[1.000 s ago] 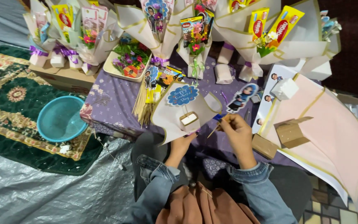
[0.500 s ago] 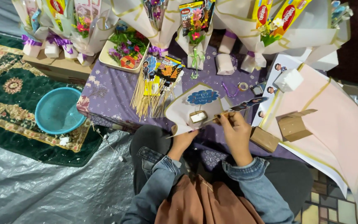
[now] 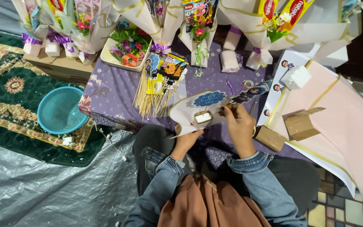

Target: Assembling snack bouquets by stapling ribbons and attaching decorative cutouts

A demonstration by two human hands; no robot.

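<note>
My left hand holds the lower edge of a cream wrapping sheet with a blue round sticker and a small white block on it. My right hand grips a thin wooden stick topped with a cartoon figure cut-out, its tip near the white block. Both hands are over a low table with a purple cloth. A pile of wooden skewers with paper toppers lies just left of the sheet.
Wrapped snack and flower bouquets line the far side of the table. A tray of flowers sits at the back left. A teal bowl rests on a green rug. Pink paper sheets and small cardboard boxes lie at right.
The view has shifted and drawn closer to the table. My right hand with the stick moved left toward the white block; my left hand keeps its hold on the sheet.
</note>
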